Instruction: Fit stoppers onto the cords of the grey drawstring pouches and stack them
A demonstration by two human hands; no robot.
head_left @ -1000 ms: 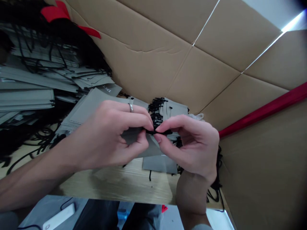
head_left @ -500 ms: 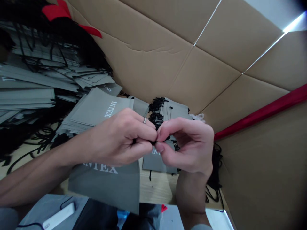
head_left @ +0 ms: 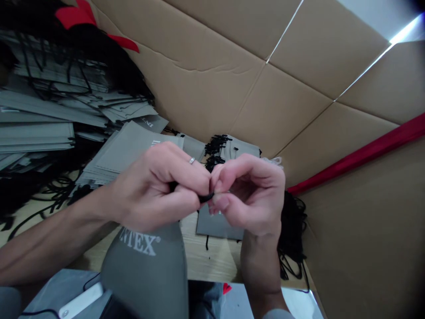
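Note:
A black cord runs between my two hands at the centre of the view. My left hand is closed around it, with a ring on one finger. Thumb and fingertips of my right hand pinch the cord's end, touching the left fingers. Below my left hand hangs a grey pouch with white INTEX lettering, its top hidden behind that hand. Another grey pouch lies flat on the table beneath my right hand.
Stacked grey pouches and a large heap with black cords stand at left. More pouches with knotted cords lie behind my hands. Black cords hang at right. Cardboard walls enclose the wooden table.
Both hands have shifted slightly left, and more of the black cord shows between them. The hanging pouch has swung and now looks curved and narrower at its top.

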